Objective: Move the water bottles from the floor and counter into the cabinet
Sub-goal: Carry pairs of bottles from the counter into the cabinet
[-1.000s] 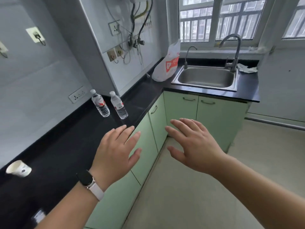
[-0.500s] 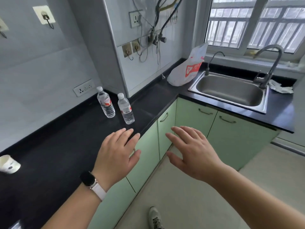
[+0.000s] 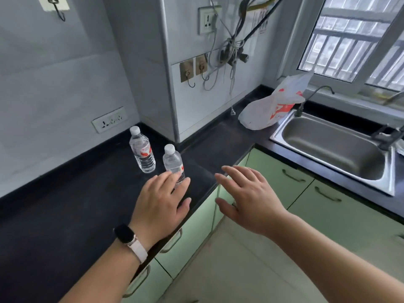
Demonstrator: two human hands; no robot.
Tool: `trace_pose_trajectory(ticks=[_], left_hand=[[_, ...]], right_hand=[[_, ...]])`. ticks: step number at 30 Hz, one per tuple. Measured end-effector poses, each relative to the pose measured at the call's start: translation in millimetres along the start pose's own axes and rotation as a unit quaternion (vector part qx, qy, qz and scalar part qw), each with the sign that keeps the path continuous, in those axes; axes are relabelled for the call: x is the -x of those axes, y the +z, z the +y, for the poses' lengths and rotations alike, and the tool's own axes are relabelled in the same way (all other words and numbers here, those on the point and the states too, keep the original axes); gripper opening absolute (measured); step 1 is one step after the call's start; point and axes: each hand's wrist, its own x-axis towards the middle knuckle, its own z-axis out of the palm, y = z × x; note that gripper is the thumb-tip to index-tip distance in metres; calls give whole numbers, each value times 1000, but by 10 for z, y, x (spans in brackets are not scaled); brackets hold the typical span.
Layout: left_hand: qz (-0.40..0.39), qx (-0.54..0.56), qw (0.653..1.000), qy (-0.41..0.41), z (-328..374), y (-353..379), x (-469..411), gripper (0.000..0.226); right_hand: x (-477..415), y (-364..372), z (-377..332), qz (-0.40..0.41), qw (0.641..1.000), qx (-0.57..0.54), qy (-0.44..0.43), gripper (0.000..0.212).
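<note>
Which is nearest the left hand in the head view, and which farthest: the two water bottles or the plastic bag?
1. Front bottle, just beyond the left hand.
2. Back bottle, behind it, nearer the wall.
3. Plastic bag, far right, beside the sink.

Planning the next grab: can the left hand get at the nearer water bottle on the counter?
Probably yes. The left hand is open with its fingertips at the base of the nearer bottle; nothing stands between them. The farther bottle stands apart, behind it.

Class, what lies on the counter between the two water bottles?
Nothing: the head view shows only bare black counter between the far bottle and the near bottle.
</note>
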Motion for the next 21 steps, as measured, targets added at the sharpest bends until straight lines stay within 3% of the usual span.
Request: trace_pose_trajectory(ticks=[11,17,21], left_hand=[[-49,-63,989,-126,-202,429,-409,46],[-79,-130,954,-257,41,575,-657,49],[-107,-118,920,-358,179,754,-779,52]], right_hand=[[-1093,566,690,-1,990,-63,-127,56],[-1722,827,1206,-10,970,-110,-215,55],[-2062,946,1427,-29,952,-149,-267,56]])
